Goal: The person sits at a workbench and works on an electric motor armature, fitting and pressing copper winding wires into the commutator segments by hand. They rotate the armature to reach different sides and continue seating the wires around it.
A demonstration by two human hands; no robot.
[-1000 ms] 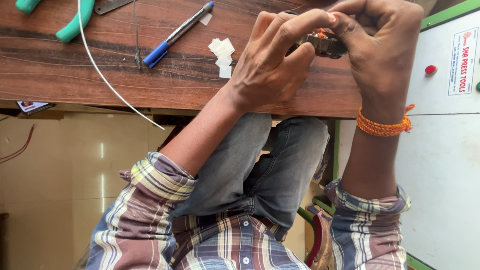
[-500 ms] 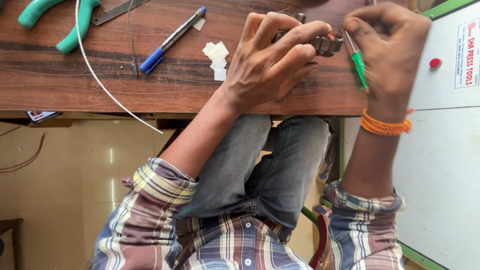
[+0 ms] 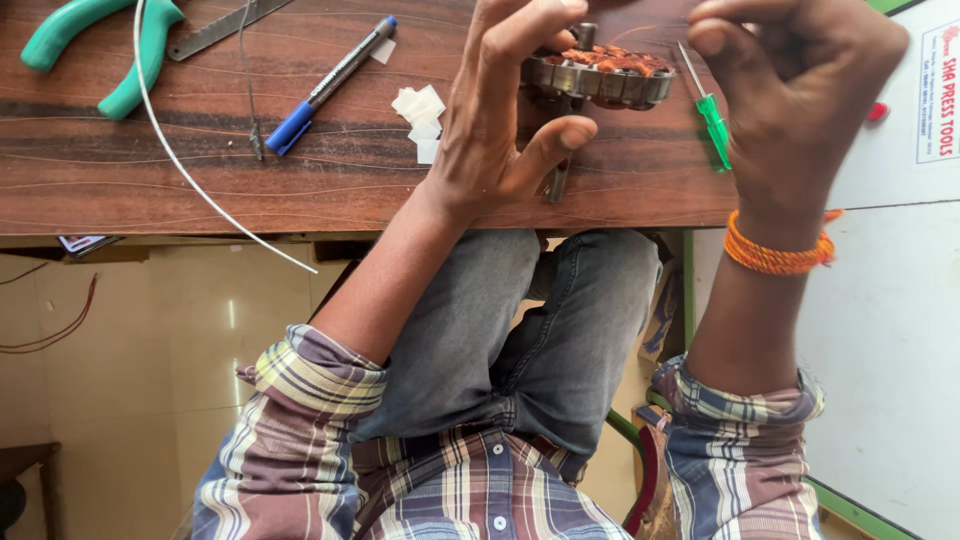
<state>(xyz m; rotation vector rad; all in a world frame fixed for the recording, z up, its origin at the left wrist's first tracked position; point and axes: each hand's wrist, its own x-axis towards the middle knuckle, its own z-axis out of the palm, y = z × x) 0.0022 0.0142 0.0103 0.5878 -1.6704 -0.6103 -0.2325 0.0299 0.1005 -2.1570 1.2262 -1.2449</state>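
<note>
My left hand [image 3: 500, 120] grips a round metal stator with copper windings [image 3: 600, 72] by its rim, thumb underneath and fingers over the top, above the brown wooden table [image 3: 150, 170]. A metal shaft [image 3: 557, 182] sticks out below the stator, behind my thumb. My right hand [image 3: 800, 100], with an orange thread band on the wrist, pinches a small green-handled screwdriver [image 3: 712, 120]. Its thin metal tip points up towards the stator's right edge, a little apart from it.
On the table lie green-handled pliers [image 3: 100, 50], a flat metal blade [image 3: 225, 25], a blue marker pen [image 3: 335, 75], small white paper pieces [image 3: 420, 115] and a long white wire [image 3: 200, 190]. A white panel with a red button [image 3: 878, 112] stands to the right.
My hands have drawn apart, so the stator shows between them. The green screwdriver, hidden one second ago, is out in my right hand, now to the stator's right.
</note>
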